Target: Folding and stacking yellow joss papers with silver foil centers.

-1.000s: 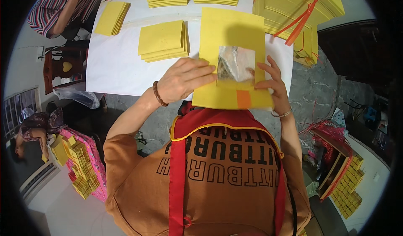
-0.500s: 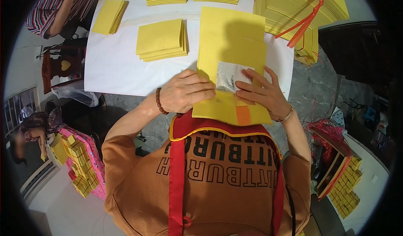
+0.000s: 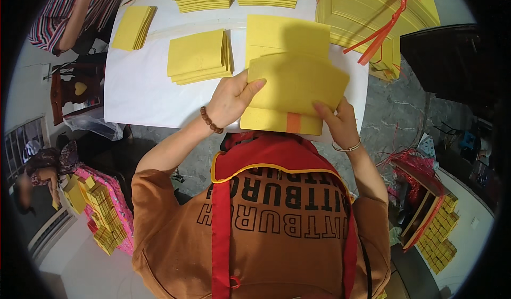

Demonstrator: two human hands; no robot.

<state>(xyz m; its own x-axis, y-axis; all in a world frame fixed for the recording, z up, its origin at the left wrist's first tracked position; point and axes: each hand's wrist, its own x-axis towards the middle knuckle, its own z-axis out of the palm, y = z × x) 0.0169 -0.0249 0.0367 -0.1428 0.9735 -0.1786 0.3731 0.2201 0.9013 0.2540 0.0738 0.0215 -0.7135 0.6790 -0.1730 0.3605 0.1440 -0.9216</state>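
Note:
A sheet of yellow paper point(image 3: 298, 83) is in both my hands, lifted a little and tilted at the table's near edge. My left hand point(image 3: 229, 101) grips its left edge, thumb on top and fingers hidden beneath. At the lower right edge my right hand point(image 3: 343, 126) pinches it, thumb above, the other fingers mostly out of sight. Under and beyond it lie more yellow sheets point(image 3: 287, 30). An orange patch point(image 3: 294, 122) shows on the paper nearest me. No silver foil is visible now.
Several folded yellow paper stacks point(image 3: 197, 56) stand on the white table point(image 3: 138, 99). Large yellow bundles with orange straps point(image 3: 378, 38) sit at the far right. Another person's arm point(image 3: 77, 19) is at the far left. A pink-covered surface point(image 3: 120, 203) holds small yellow bundles.
The silver foil square has gone from sight, with yellow paper now raised over that area. Both hands have shifted to the paper's side edges, thumbs on top.

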